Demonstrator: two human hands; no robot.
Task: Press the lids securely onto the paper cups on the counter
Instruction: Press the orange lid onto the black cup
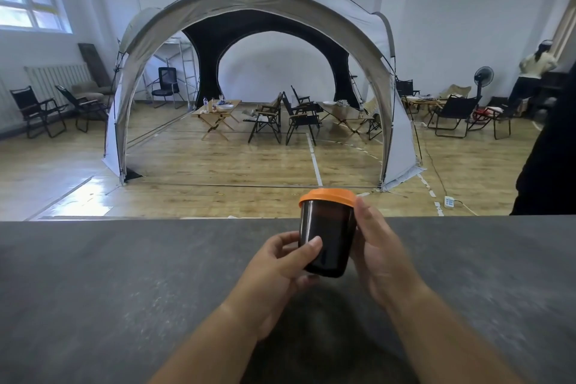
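Note:
A dark brown cup [329,235] with an orange lid [327,197] on top is held just above the grey counter [124,274], slightly tilted. My left hand [280,265] grips the cup's lower part, thumb across its front. My right hand [378,246] wraps the cup's right side, with a fingertip touching the lid's rim. The lid sits across the whole cup mouth. No other cup or lid shows on the counter.
The counter's far edge [187,219] runs across the view. Beyond it lie a wooden floor, a large dome tent [249,9] with folding chairs and tables, and a person [534,72] standing at far right. A dark shape [548,165] stands at the right edge.

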